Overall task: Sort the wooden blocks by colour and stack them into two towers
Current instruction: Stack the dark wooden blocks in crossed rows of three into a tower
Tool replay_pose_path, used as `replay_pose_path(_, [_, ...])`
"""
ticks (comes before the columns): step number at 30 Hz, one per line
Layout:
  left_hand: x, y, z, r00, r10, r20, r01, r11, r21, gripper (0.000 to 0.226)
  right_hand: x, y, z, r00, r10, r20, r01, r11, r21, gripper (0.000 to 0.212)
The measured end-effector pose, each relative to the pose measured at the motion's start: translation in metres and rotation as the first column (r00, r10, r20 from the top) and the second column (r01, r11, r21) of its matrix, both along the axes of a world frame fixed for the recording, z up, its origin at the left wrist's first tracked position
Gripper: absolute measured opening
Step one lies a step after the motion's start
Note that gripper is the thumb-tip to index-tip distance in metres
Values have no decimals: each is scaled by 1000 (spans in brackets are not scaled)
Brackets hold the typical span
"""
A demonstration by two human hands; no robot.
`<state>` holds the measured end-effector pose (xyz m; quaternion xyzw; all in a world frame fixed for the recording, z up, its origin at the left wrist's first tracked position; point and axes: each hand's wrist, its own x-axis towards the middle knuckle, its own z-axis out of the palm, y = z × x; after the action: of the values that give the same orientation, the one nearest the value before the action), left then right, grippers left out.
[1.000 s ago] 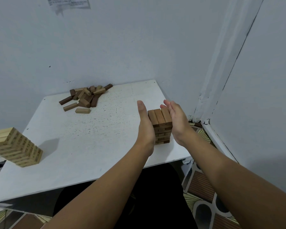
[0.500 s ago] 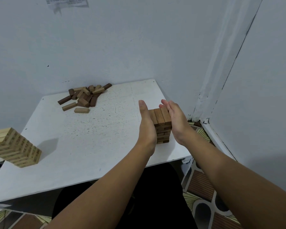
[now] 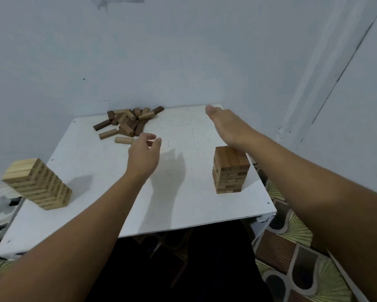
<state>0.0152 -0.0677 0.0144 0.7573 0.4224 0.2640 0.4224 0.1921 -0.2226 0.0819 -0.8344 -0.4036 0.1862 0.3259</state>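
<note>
While both towers stand, left hand (image 3: 143, 158), right hand (image 3: 229, 125), empty, above table (image 3: 118, 192).

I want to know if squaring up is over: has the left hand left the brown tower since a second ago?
Yes. The left hand has moved away from the brown tower toward the loose pile.

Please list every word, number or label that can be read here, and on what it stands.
None can be read.
Paper sheet on the wall: print too blurred.
Light block tower: dark marks on block sides, too small to read.
Brown block tower: no text visible.
</note>
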Motion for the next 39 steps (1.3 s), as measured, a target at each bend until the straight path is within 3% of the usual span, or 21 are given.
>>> replay_pose_path(2, [-9,33,-9,990,25,-136,-9,993,119,33,-9,28,5,983,114,145,-87,980,-179,64])
replay_pose_path(4, [-18,65,-20,962,59,-266,-1,978,210,34,-16,55,4,969,170,178,-111,947,-301,84])
replay_pose_path(8, [-33,112,-42,890,75,-450,52,963,265,40,-28,106,-4,951,250,180,-147,882,-449,60])
replay_pose_path(11, [-39,129,-49,887,37,-460,55,981,186,45,-44,144,-13,941,302,156,-184,839,-513,58])
replay_pose_path(17, [-37,137,-66,887,69,-457,26,980,197,47,-57,198,-70,929,293,227,-168,879,-446,58])
replay_pose_path(23, [-37,131,-88,888,161,-432,16,926,378,43,-56,233,-101,892,317,321,-205,919,-337,76])
replay_pose_path(25, [-36,132,-91,912,186,-366,-36,924,381,38,-55,244,-103,861,366,354,-249,909,-335,86])
replay_pose_path(28, [-36,133,-92,924,205,-323,-82,931,356,47,-56,258,-104,827,450,336,-327,872,-364,98])
replay_pose_path(32, [-34,131,-92,906,152,-394,11,924,381,56,-59,266,-108,776,515,365,-334,825,-455,84])
replay_pose_path(36, [-33,132,-94,883,148,-446,42,921,387,49,-53,255,-122,799,440,410,-342,893,-292,71])
replay_pose_path(39, [-34,133,-93,913,162,-375,-10,926,378,34,-47,240,-133,791,383,478,-316,924,-217,56])
